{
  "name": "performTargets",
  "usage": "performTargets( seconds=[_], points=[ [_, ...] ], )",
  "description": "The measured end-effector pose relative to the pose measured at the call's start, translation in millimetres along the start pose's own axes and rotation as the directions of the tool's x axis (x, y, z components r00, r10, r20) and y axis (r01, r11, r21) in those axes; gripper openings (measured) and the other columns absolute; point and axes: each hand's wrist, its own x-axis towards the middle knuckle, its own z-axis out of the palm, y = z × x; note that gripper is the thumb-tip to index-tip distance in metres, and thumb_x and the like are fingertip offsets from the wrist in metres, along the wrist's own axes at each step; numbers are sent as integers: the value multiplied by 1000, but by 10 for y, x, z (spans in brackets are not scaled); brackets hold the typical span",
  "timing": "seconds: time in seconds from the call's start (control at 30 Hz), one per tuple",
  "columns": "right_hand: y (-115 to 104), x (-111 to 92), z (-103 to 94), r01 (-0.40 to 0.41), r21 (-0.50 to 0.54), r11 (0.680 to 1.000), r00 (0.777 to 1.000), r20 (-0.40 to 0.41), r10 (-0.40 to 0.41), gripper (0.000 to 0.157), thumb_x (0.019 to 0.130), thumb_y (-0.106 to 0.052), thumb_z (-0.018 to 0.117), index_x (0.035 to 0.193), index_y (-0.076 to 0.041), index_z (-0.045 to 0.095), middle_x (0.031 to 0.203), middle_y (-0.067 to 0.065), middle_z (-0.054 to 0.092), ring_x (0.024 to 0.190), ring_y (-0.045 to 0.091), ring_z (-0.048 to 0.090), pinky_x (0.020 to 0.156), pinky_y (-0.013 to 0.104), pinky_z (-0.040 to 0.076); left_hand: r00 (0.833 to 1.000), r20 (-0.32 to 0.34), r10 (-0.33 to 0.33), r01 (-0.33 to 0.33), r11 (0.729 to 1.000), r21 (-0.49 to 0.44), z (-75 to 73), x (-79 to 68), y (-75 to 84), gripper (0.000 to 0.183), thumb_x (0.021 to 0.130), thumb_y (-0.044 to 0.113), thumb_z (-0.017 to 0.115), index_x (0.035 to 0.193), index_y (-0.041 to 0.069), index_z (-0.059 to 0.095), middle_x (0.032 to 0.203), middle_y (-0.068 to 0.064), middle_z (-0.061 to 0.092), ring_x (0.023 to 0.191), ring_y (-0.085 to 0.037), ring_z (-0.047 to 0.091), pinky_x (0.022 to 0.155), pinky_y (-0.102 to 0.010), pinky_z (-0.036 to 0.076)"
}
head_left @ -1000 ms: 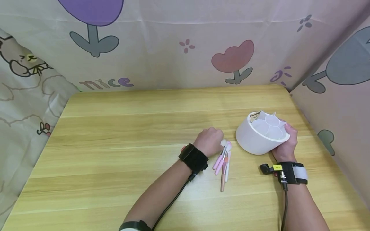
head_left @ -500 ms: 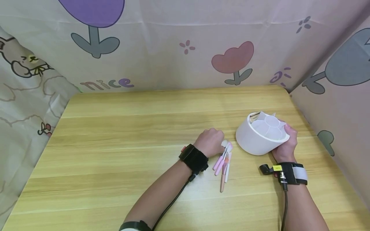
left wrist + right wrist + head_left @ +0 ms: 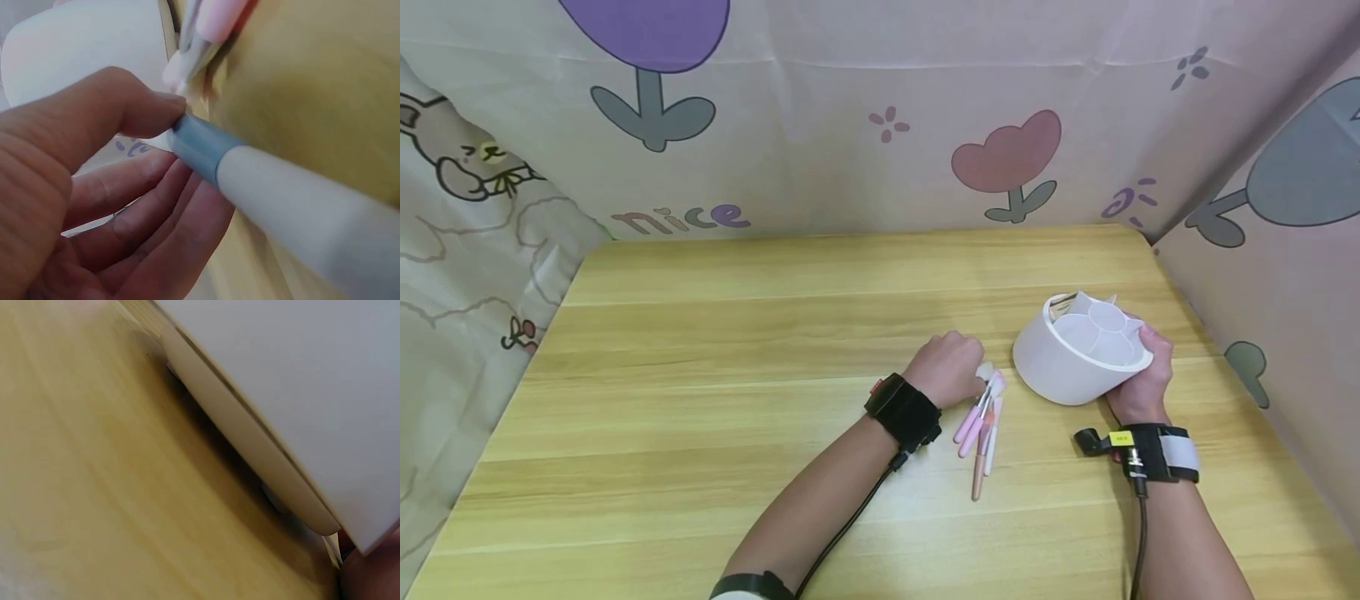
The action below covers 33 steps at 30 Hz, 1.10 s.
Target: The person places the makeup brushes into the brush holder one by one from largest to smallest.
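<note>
My left hand [image 3: 946, 368] is over the table beside a small cluster of makeup brushes [image 3: 981, 429] with pink and pale handles. In the left wrist view, thumb and fingertips pinch a makeup brush [image 3: 206, 147] by its blue-grey collar; its white handle runs to the lower right, and its head is hidden in the fingers. My right hand [image 3: 1150, 375] grips the rim and side of a round white divided organizer [image 3: 1063, 367], tilted towards me. The right wrist view shows the organizer's beige base [image 3: 244, 431] tipped over the wood, with dark shadow beneath.
The wooden table [image 3: 700, 375] ends at a printed curtain [image 3: 820, 150] behind and at a side curtain [image 3: 1262, 292] on the right. Some thin items [image 3: 1062, 302] stick up in one organizer compartment. A black cable [image 3: 850, 525] trails from the left wrist strap.
</note>
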Motion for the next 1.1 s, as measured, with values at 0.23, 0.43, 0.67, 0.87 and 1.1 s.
performTargets(
  seconds=[0.23, 0.43, 0.67, 0.87, 1.1],
  points=[
    [-3, 8, -33, -2, -2, 1000, 1000, 8, 2, 46, 79, -39, 60, 112, -6, 60, 102, 3, 67, 88, 11, 61, 76, 22, 46, 1000, -25, -1, 0, 1000, -16, -29, -1, -2, 36, 83, 28, 73, 59, 15, 49, 54, 5, 34, 45, -6, 35, 40, -17, 28],
    [-3, 5, -32, -5, -7, 1000, 1000, 6, 5, 45, 79, -39, 60, 111, -7, 60, 100, 3, 67, 87, 11, 61, 75, 22, 46, 999, -46, 19, -19, 1000, -12, -47, 5, -3, 36, 85, 29, 71, 59, 14, 51, 54, 4, 34, 44, -6, 34, 39, -16, 27],
    [3, -6, -23, -3, -70, 998, 1000, -19, 1, 44, 82, -43, 56, 110, -9, 61, 100, 1, 67, 86, 10, 60, 75, 21, 46, 995, -85, 45, -46, 999, -7, -66, 0, -7, 33, 85, 28, 70, 60, 15, 52, 54, 5, 37, 44, -5, 35, 39, -16, 28],
    [9, -6, -17, 7, -50, 999, 1000, -8, -7, 44, 80, -42, 58, 109, -9, 61, 99, 1, 67, 86, 11, 60, 75, 22, 45, 988, -137, 71, -76, 996, -37, -85, -1, -18, 29, 86, 22, 67, 63, 15, 52, 56, 5, 38, 46, -5, 35, 40, -15, 29],
    [8, -7, -26, 8, 6, 1000, 1000, 6, -8, 43, 79, -38, 60, 109, -7, 61, 99, 3, 68, 86, 11, 61, 75, 22, 46, 968, -241, 67, -92, 991, -96, -129, 2, -11, 21, 84, 20, 68, 68, 14, 57, 58, 5, 39, 49, -4, 38, 42, -14, 29]
  ],
)
